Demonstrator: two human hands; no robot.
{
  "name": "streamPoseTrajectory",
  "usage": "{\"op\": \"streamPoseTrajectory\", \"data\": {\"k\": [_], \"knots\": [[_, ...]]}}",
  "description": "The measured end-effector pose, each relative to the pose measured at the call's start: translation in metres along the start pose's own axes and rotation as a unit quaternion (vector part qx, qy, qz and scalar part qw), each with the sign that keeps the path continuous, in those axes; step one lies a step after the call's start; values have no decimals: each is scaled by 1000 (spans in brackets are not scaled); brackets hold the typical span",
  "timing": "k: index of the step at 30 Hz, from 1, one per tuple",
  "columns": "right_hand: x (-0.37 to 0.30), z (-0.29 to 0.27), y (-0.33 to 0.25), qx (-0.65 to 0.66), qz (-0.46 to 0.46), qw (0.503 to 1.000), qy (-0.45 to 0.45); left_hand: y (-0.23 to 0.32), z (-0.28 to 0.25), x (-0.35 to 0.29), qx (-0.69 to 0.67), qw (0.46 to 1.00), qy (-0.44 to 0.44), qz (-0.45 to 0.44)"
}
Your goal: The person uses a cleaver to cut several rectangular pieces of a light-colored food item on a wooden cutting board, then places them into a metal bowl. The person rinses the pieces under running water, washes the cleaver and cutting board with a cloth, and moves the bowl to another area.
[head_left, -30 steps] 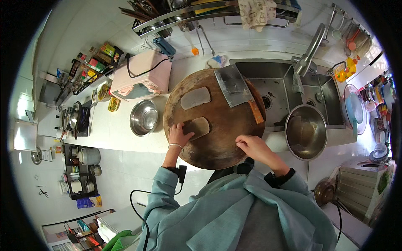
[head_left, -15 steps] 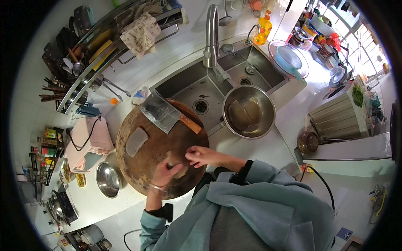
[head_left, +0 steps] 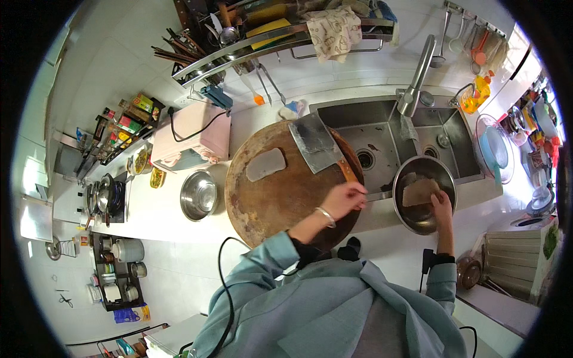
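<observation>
My right hand [head_left: 442, 209] is closed on the edge of a flat, brownish-grey slab [head_left: 420, 193] inside a steel bowl [head_left: 452, 197]. Something darker lies behind the slab in the bowl. Over the right edge of the round wooden chopping board [head_left: 280, 209], my left hand [head_left: 345, 201] has its fingers curled together; anything between them is too small to tell. Just beyond that hand is the wooden handle of a cleaver [head_left: 314, 143], whose broad blade lies flat on the board. Another pale grey slab [head_left: 266, 164] rests at the board's far left.
Behind the steel bowl is a double sink [head_left: 382, 140] with a tall faucet [head_left: 418, 77]. A second, smaller steel bowl [head_left: 199, 195] stands left of the board, near a pink appliance [head_left: 194, 134]. A rack [head_left: 256, 45] with utensils and a cloth spans the wall.
My hands have parted from over the board's front. The right has moved into the steel bowl and taken hold of a slab; the left has moved toward the cleaver handle. The view has swung left.
</observation>
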State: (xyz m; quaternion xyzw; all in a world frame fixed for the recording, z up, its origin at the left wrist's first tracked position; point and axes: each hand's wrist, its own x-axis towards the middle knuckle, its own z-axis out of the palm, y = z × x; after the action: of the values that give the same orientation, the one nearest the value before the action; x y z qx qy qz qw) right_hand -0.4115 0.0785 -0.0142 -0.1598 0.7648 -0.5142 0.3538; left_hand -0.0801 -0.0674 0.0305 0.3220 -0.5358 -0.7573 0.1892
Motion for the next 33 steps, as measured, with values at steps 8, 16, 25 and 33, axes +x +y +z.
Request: {"op": "streamPoseTrajectory", "data": {"k": [8, 16, 25, 33], "knots": [[-47, 50, -15, -135, -319, 932, -104, 6, -206, -79, 701, 673, 235, 28], [-67, 221, -60, -314, -385, 850, -175, -10, -275, -72, 809, 570, 123, 72], [-51, 253, -84, -384, -187, 863, -268, -2, -194, -78, 771, 605, 177, -91], [-93, 162, -44, -109, -47, 945, -304, 4, -106, -83, 344, 921, 181, -29]]}}
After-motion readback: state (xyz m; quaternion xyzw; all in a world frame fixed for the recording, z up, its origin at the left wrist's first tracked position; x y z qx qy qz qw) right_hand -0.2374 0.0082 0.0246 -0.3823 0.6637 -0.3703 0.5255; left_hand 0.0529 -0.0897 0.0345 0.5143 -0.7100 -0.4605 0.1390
